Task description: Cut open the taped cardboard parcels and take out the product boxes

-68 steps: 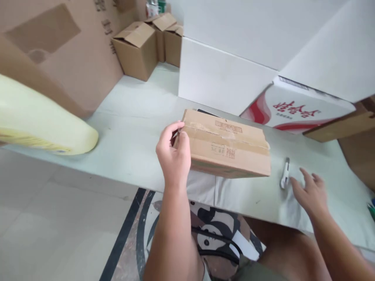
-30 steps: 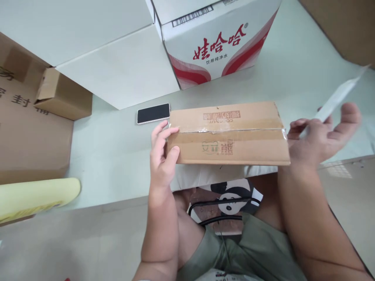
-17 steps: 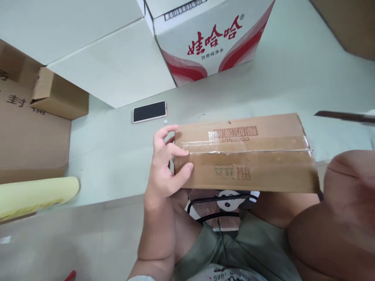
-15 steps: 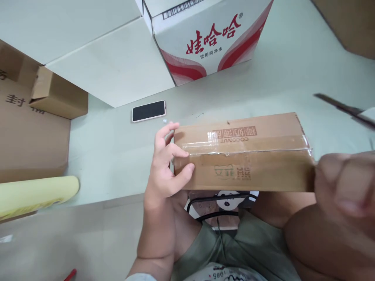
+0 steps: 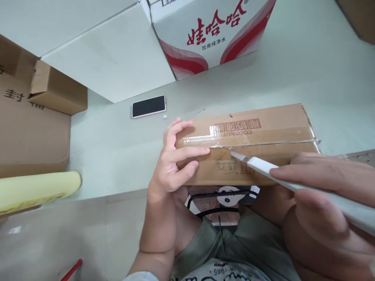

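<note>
A brown cardboard box (image 5: 275,128), printed with COCONUT and sealed with clear tape along its centre seam, lies at the table's front edge. My left hand (image 5: 175,156) grips its left end, with the index finger stretched along the seam and the thumb on the near flap. In my right hand (image 5: 331,195) is a white utility knife (image 5: 260,165) with its blade out. The blade tip is at the seam near the middle of the box, just right of my left index finger. My right palm hides part of the knife handle.
Beyond the box lie a phone (image 5: 149,106) and a tiny white square (image 5: 165,116). A white and red carton (image 5: 216,43) and a large white box (image 5: 111,62) stand at the back. Brown cartons (image 5: 35,140) and a pale yellow roll (image 5: 38,189) are at left.
My right hand has brought the knife from the right side over the box, its tip now at the seam. My left index finger has straightened along the seam.
</note>
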Motion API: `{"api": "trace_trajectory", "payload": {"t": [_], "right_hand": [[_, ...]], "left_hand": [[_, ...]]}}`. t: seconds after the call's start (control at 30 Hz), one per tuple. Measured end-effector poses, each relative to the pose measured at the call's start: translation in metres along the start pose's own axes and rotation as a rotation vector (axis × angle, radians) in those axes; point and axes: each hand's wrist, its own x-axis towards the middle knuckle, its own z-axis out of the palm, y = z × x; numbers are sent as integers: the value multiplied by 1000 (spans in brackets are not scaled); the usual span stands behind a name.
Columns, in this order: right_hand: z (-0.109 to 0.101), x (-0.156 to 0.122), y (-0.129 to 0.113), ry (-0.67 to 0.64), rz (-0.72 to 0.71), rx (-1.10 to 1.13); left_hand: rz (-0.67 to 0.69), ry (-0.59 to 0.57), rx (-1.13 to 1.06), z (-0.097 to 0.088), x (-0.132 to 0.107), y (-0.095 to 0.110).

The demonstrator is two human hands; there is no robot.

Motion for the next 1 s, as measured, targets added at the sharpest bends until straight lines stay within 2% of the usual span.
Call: {"api": "trace_trajectory", "payload": {"t": [0.1, 0.2, 0.27, 0.47, 0.63, 0.77, 0.87, 1.0], "right_hand": [[-1, -7, 3, 68, -202, 128], [-5, -13, 10, 96, -361, 55], [-7, -16, 14, 110, -419, 25], [-15, -6, 26, 112, -449, 14], [-13, 4, 20, -34, -563, 30], [-2, -3, 1, 64, -452, 104], [2, -6, -6, 58, -458, 109], [3, -6, -3, 74, -465, 121]], "left_hand": [[56, 10, 17, 1, -1, -3], [113, 10, 22, 1, 1, -7], [112, 12, 28, 0, 2, -8], [105, 17, 12, 0, 4, -7], [116, 31, -27, 2, 4, -6], [130, 51, -46, 4, 4, -8], [128, 47, -42, 4, 4, -9], [122, 48, -43, 4, 4, -10]]}}
